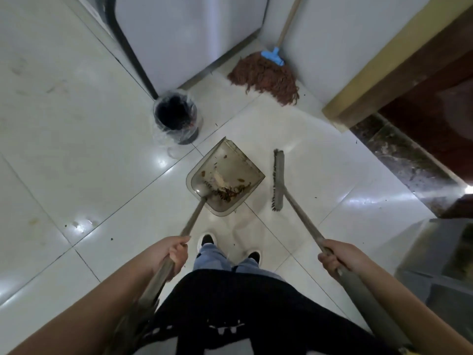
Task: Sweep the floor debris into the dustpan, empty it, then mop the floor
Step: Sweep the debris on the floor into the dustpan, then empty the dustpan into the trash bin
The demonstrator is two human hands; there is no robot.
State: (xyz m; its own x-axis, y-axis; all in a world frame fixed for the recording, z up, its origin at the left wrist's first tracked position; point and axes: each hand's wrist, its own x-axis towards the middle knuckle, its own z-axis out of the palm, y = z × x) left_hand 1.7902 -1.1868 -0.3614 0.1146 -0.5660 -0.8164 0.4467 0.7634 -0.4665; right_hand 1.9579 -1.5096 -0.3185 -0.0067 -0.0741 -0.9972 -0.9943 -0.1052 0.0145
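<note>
Your left hand (172,254) is wrapped tight round the long handle of the dustpan (226,176), fingers curled right over it. The pan sits out in front of your shoes (206,240) on the white tiled floor (76,149), and there's a heap of brown debris (227,192) gathered in the part nearest you, with a few flecks further up the pan. Your right hand (337,257) grips the broom (279,180) by its stick, fingers closed round it; the brush head stands just beside the pan's right edge, apart from it, bristles facing the pan. Beyond the pan on the left, the bin (176,120) with its clear liner stands close to the foot of the pale cabinet (189,34), mouth open and dark inside. The mop (266,75), brown strands spread on the tiles and a blue clamp at the neck, leans in the far corner against the wall. Small specks dot the tiles near the mop and along the dark stone threshold (404,160) on the right.
</note>
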